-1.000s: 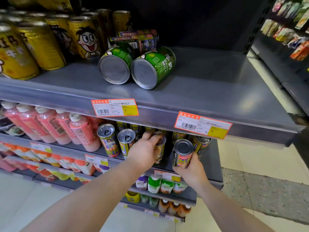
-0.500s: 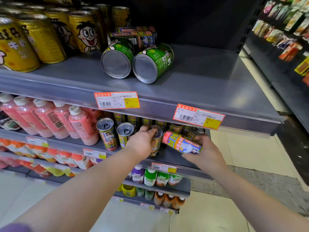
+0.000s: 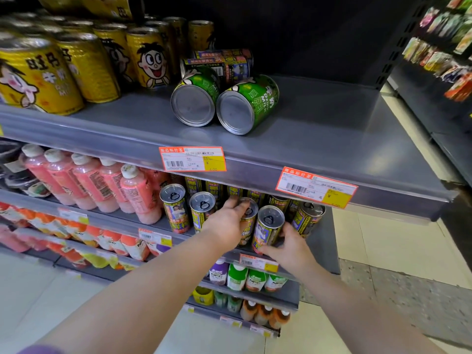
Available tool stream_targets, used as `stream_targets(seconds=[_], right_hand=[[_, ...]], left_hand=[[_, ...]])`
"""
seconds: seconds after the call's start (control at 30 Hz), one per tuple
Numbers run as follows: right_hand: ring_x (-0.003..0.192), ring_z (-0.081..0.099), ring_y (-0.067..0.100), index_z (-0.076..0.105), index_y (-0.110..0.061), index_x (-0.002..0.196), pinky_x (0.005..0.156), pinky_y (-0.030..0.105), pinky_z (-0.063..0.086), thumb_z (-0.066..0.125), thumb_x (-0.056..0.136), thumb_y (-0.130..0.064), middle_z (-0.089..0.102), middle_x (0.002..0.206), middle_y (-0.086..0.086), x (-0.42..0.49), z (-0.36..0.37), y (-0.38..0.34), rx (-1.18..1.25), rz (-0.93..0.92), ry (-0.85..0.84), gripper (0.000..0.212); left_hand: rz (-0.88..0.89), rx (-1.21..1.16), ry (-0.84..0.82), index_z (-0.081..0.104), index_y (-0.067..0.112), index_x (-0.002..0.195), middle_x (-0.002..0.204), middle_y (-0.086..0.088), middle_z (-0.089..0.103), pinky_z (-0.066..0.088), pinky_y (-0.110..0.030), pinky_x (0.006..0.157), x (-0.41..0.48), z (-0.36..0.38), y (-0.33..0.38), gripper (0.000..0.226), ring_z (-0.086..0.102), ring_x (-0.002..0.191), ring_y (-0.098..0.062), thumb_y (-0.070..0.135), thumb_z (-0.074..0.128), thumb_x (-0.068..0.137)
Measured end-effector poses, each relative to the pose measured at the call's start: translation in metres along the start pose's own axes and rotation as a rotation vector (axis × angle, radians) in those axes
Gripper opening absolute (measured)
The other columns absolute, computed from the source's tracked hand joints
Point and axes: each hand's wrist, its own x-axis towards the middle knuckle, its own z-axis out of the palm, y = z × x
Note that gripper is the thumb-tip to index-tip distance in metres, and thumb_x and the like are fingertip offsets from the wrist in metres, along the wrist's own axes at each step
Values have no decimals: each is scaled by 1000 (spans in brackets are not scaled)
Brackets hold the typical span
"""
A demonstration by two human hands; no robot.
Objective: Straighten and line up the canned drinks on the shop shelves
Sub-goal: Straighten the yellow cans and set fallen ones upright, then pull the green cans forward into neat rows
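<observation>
**Squaring up the front row of slim cans**

Head view. Both hands are at the middle shelf (image 3: 323, 251), where a front row of slim cans stands with ring-pull tops showing. The left hand (image 3: 227, 223) lies over the third can (image 3: 249, 218). Its grip is curled round the upper rim, with the fingertips reaching past the top. The right hand (image 3: 291, 247) holds the fourth can (image 3: 268, 227) low down, its grip wrapped round the base. This can looks close to upright, touching the third can and sitting at the shelf's front edge. Two more cans (image 3: 176, 208) stand to the left, beside the pink bottles (image 3: 102, 182), and another (image 3: 307, 218) stands to the right.

The step in hand appears to be seating and aligning this row. The next move likely calls for nudging both held cans level with their neighbours, labels forward, before letting go.

On the upper shelf (image 3: 332, 129), two green cans (image 3: 247, 103) lie on their sides near the yellow cans (image 3: 89, 67), with darker cans (image 3: 219, 63) lying behind them. All of these need standing up.
</observation>
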Motion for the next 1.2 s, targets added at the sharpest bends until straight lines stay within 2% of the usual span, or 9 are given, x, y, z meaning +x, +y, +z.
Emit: stream_targets(seconds=[0.33, 0.47, 0.63, 0.77, 0.87, 0.93, 1.07, 1.13, 1.2], right_hand=[[114, 56, 28, 37, -11, 129, 92, 33, 45, 69, 81, -36, 59, 124, 8, 8, -5, -11, -54, 28, -37, 63], [113, 55, 28, 40, -14, 122, 92, 34, 46, 73, 74, -42, 54, 125, 9, -4, -26, -25, -116, 0, -40, 65], [120, 51, 20, 45, -27, 124, 95, 30, 43, 58, 82, -38, 54, 128, -1, -45, -68, -67, -346, -276, -10, 45], [100, 59, 11, 53, -29, 92, 85, 27, 46, 49, 77, -33, 65, 101, -8, -82, -98, -107, -364, -424, -83, 16], [81, 55, 8, 56, -25, 91, 79, 27, 44, 53, 83, -32, 62, 86, -8, -99, -120, -148, -368, -501, 5, 11], [79, 55, 6, 59, -31, 95, 79, 27, 45, 57, 84, -34, 61, 85, -11, -95, -132, -176, -296, -534, 128, 11], [98, 58, 21, 52, -25, 117, 84, 31, 44, 50, 88, -50, 58, 106, -2, -48, -152, -218, -235, -392, 400, 38], [103, 61, 29, 45, -18, 128, 86, 34, 48, 35, 82, -72, 62, 113, 9, -22, -162, -234, -358, -180, 398, 71], [84, 68, 29, 48, -11, 125, 78, 34, 56, 23, 75, -83, 66, 101, 13, -11, -162, -250, -385, 31, 258, 91]], left_hand=[[-80, 28, -56, 27, 25, 143, 157, -6, 12, 39, -43, 103, -2, -8, 13, 53, 41, 130, -31, 22, 46, 93], [-84, 115, -20, 33, 16, 138, 143, -14, 33, 35, -42, 105, -10, -25, 31, 50, 35, 128, -33, 29, 47, 92], [173, 106, 91, 52, 24, 123, 125, -6, 54, 42, -38, 97, -44, -58, 51, 36, 46, 119, -27, 34, 46, 89], [394, -2, 198, 62, 22, 98, 102, -2, 63, 46, -34, 83, -78, -102, 60, 43, 56, 99, -22, 45, 31, 78], [472, -188, 337, 61, 22, 86, 83, 1, 61, 48, -37, 74, -85, -144, 57, 38, 57, 83, -22, 47, 35, 76], [471, -229, 469, 62, 22, 87, 82, 8, 55, 48, -36, 76, -77, -174, 51, 32, 57, 85, -20, 44, 42, 77], [278, -106, 669, 60, 19, 108, 107, 1, 54, 44, -38, 91, -44, -230, 29, 28, 50, 108, -23, 35, 56, 86], [43, -45, 600, 52, 15, 119, 118, -8, 52, 45, -41, 94, -23, -251, 17, 49, 48, 114, -29, 50, 55, 84], [-131, -55, 459, 47, 14, 127, 126, -12, 52, 45, -40, 96, -5, -265, 12, 72, 49, 117, -32, 67, 49, 79]])
